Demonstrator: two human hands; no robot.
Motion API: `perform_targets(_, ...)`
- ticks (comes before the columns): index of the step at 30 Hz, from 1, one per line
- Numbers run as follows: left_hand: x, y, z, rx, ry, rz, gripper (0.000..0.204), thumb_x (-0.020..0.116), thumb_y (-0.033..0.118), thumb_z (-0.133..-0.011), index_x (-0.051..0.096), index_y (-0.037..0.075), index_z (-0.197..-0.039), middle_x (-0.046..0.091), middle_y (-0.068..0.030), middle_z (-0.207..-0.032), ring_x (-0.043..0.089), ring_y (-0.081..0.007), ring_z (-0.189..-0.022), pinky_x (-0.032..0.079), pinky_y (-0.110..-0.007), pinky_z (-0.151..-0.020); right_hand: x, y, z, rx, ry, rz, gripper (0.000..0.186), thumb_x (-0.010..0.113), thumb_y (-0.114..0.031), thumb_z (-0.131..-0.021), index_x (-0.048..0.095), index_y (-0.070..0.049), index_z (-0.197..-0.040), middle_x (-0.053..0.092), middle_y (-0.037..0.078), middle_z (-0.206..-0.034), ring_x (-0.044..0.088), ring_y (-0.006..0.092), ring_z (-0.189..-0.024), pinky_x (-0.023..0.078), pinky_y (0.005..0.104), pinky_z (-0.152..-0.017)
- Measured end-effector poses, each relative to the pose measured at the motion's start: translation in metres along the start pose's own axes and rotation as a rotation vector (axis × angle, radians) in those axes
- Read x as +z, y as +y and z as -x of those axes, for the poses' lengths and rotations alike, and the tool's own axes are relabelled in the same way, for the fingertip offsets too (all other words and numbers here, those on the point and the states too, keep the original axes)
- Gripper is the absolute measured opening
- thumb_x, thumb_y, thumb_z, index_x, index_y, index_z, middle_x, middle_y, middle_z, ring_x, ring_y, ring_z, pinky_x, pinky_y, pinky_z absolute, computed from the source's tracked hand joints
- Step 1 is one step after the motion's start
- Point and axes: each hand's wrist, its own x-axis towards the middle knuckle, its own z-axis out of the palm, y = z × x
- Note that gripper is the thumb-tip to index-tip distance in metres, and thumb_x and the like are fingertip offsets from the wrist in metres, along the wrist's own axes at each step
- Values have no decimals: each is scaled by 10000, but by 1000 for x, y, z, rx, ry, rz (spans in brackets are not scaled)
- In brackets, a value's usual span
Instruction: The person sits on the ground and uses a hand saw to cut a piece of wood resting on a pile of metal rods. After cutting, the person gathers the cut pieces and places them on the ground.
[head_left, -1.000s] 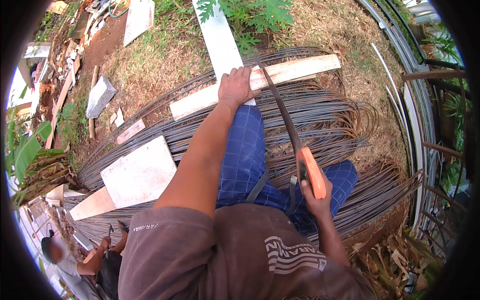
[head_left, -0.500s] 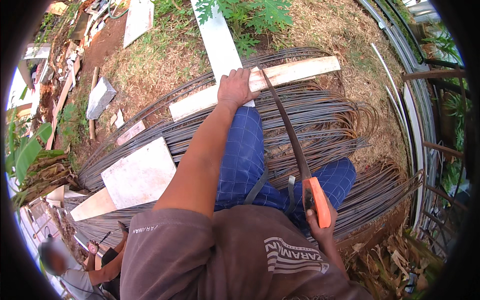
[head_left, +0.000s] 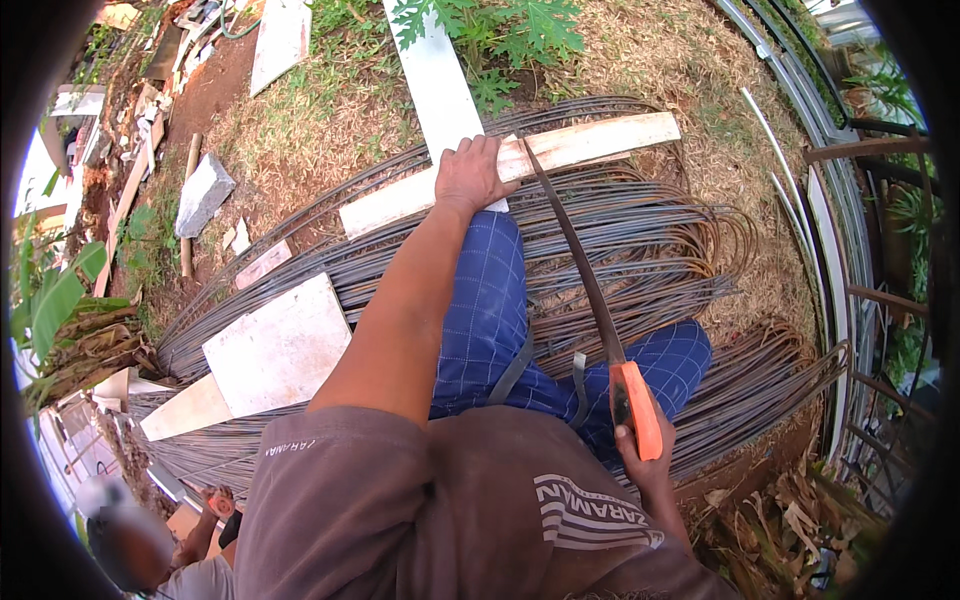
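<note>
My right hand (head_left: 646,452) is closed round the orange handle of a handsaw (head_left: 582,258), low at the right beside my bent knee. The long dark blade slants up and left. Its narrow tip end meets the pale wooden plank (head_left: 600,140) near the middle of its length. Just left of the blade, my left hand (head_left: 471,176) grips the plank, fingers over its far edge, thumb toward the saw. Beneath the plank lie a long white board (head_left: 437,88), pointing away from me, and bundled steel rods. My knee is right by the plank, under my left wrist.
Bent steel rods (head_left: 640,235) spread across the ground around me. A square whitish panel (head_left: 280,345) rests on them at the left. Beyond are a concrete chunk (head_left: 205,195) and a leafy plant (head_left: 490,40). Metal railings (head_left: 835,230) run along the right. Another person (head_left: 135,545) is at lower left.
The saw and my right hand have shifted very slightly toward me and to the right. My left hand stays put on the plank. The other person at lower left has moved nearer the lower edge.
</note>
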Motion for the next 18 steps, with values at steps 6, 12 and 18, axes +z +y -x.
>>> perform_targets(6, 4, 1, -9, 40, -52, 36, 719, 765, 597, -799, 589, 118, -1305, 635, -67, -1201, 597, -251, -1204, 486, -466, -986, 57, 28, -180, 118, 30, -194, 511, 676, -100, -920, 592, 49, -1402, 716, 141, -1208, 670, 199, -1052, 519, 343, -942)
perform_targets(12, 1, -1, 0, 14, -37, 6, 750, 763, 630, -792, 596, 116, -1312, 629, -77, -1209, 598, -256, -1210, 491, -473, -988, 71, 6, -196, -15, 60, -199, 586, 694, -95, -909, 552, 16, -1466, 685, 176, -1345, 670, 250, -1197, 496, 357, -1033)
perform_targets(18, -5, 0, -2, -17, -75, 0, 712, 763, 574, -804, 575, 134, -1332, 620, -31, -1254, 574, -210, -1216, 463, -444, -970, 4, -7, -15, -9, -16, -29, 609, 643, -130, -914, 524, 30, -1489, 593, 236, -1471, 566, 352, -1393, 432, 433, -1158)
